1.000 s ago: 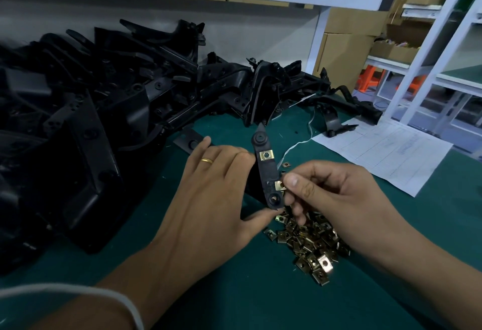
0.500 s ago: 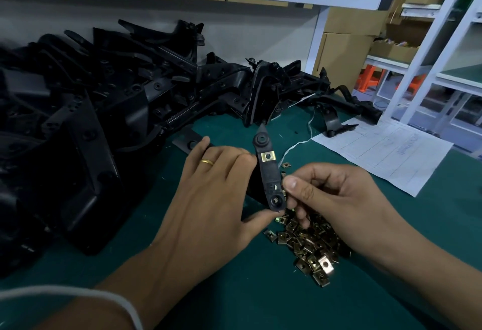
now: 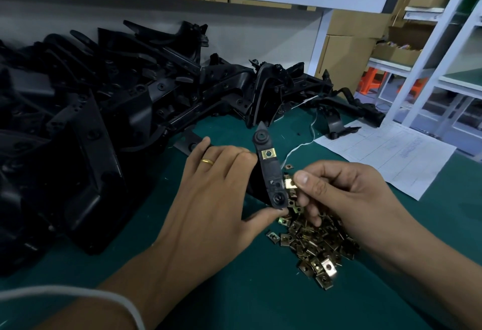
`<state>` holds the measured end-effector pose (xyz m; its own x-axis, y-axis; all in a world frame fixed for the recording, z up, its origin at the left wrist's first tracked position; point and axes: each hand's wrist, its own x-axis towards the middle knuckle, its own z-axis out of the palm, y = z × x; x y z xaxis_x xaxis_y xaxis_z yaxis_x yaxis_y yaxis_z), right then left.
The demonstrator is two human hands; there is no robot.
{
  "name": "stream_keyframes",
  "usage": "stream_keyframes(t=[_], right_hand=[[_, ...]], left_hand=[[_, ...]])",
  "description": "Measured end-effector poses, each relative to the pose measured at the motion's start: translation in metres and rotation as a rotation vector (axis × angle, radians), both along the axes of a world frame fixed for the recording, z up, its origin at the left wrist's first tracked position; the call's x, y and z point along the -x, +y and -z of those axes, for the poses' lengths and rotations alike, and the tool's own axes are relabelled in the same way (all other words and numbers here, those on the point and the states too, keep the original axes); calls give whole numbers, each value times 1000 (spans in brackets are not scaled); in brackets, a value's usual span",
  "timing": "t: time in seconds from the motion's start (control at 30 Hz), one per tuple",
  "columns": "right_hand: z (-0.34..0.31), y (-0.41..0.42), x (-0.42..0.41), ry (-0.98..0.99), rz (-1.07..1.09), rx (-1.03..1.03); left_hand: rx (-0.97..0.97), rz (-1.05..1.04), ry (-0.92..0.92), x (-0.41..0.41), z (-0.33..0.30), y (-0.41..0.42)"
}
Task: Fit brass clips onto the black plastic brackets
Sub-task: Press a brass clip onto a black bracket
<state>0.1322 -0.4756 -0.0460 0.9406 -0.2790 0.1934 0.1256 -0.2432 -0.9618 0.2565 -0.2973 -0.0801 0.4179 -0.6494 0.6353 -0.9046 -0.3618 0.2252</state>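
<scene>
My left hand (image 3: 217,189) holds a narrow black plastic bracket (image 3: 270,173) upright, fingers behind it and thumb under its lower end. One brass clip (image 3: 268,153) sits fitted on the bracket's upper part. My right hand (image 3: 339,194) pinches a second brass clip (image 3: 289,183) between thumb and fingers, right at the bracket's right edge near its lower hole. A heap of loose brass clips (image 3: 313,243) lies on the green mat below my right hand.
A big pile of black plastic brackets (image 3: 104,110) fills the left and back of the green table (image 3: 234,290). A white paper sheet (image 3: 391,155) and a white string (image 3: 300,147) lie at the right. White shelf frames (image 3: 443,50) and cardboard boxes stand beyond.
My right hand has shifted the pinched clip slightly along the bracket's right edge. The left hand and the bracket have hardly moved.
</scene>
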Motion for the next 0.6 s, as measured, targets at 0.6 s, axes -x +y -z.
stream_keyframes(t=[0.6], right_hand=[[5, 11, 2, -38, 10, 52]], left_hand=[[-65, -20, -88, 3, 0, 1]])
